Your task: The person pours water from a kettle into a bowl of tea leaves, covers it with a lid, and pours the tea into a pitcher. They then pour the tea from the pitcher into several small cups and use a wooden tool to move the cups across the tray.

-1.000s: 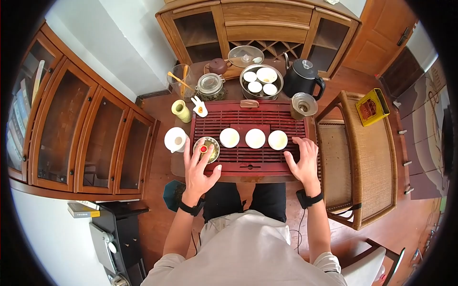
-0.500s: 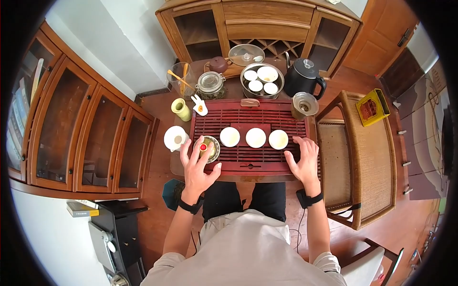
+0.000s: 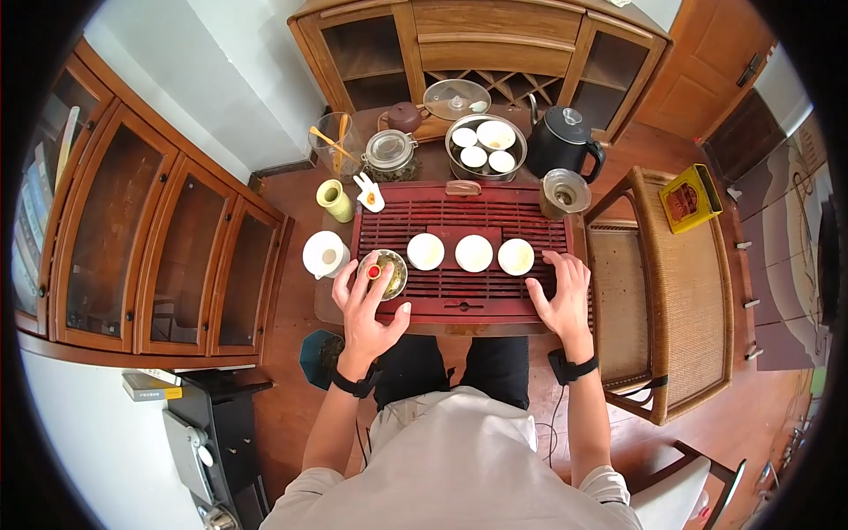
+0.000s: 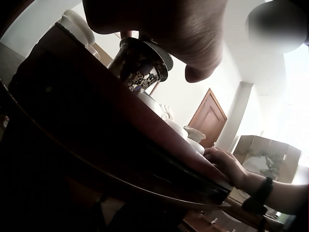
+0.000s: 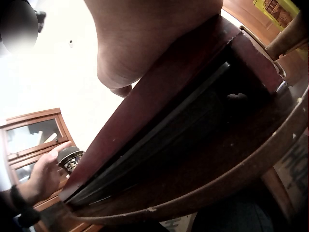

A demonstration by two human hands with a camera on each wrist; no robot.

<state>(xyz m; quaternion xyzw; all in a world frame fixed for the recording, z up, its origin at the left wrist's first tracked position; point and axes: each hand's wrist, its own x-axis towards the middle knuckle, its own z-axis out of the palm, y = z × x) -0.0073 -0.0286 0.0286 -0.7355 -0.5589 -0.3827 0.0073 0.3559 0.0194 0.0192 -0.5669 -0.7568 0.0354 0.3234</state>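
My left hand lies over a dark patterned tea cup with a flared rim at the left front of the red slatted tea tray. Its fingers reach across the cup's top, while the thumb stands apart. Between the fingers shows a small red round piece with a gold edge. My right hand rests with relaxed, spread fingers at the tray's right edge, holding nothing. Three white teacups stand in a row between the hands: the left cup, the middle cup and the right cup, with pale liquid.
A white pitcher stands left of the tray. Behind are a green vase, a white hand-shaped ornament, a glass jar, a steel pot of cups and a black kettle. A strainer cup stands at the tray's right back corner.
My left hand has shifted slightly left over the patterned cup, and its fingers bend a little more. The right hand and the white cups stay in place.
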